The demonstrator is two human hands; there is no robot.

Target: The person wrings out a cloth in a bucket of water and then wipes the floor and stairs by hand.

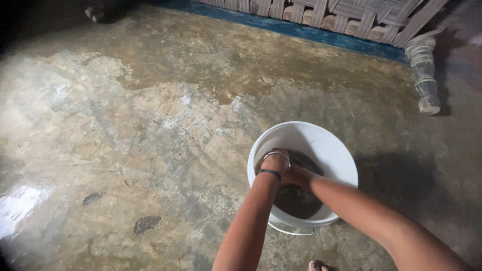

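A white plastic bucket [321, 145] stands on a wet, patchy concrete floor, holding dark water. Both my arms reach down into it from the bottom of the view. My left hand [277, 161], with a silver bangle and a dark band at the wrist, dips over the near rim into the water. My right hand [298, 176] lies beside it, touching it, low in the bucket. The fingers of both hands are under the dark water or behind the wrists, so I cannot see whether they hold anything.
A woven bed frame with a blue rail [321, 30] runs along the far edge. Its turned leg [426, 75] stands at the right. Dark chipped patches [146, 224] mark the floor at the lower left, and a glossy wet sheen [20, 206] lies at far left. My toe [317, 266] shows below.
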